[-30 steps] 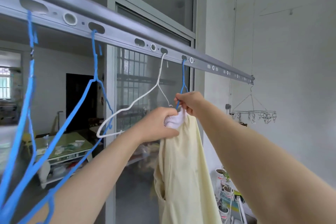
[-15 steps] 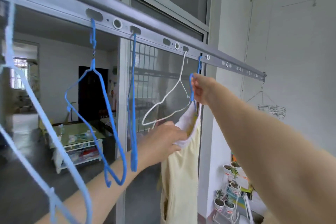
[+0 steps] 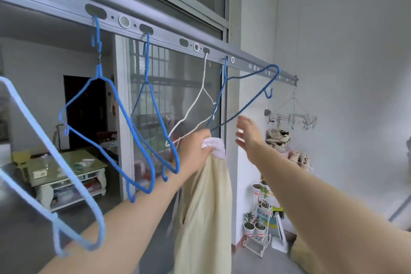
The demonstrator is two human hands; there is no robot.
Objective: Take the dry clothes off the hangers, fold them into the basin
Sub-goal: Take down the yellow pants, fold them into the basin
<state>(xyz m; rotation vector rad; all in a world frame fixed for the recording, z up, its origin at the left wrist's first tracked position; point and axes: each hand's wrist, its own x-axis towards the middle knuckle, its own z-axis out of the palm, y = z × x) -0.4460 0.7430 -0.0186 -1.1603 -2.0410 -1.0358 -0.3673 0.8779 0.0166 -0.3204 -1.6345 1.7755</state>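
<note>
Room: a balcony, with a grey rail [image 3: 169, 35] running past glass doors and empty hangers [image 3: 144, 189] hooked on it.
Left hand [image 3: 193, 151]: fingers curled tight round the white collar [image 3: 214, 147].
Right hand [image 3: 249, 134]: fingers spread, holding nothing, just under a tilted blue hanger [image 3: 253, 101]; contact unclear.
Garment [image 3: 204, 207]: cream, hanging from the fist, with its hem cut off below.

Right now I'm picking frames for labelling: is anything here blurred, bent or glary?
In the head view the wide lens slightly bows the drying rail, the pale blue hanger nearest the camera is smeared soft, while the left hand and its grip on the cream garment are sharp; daylight is soft and even, no hard shadows or glare.
</note>
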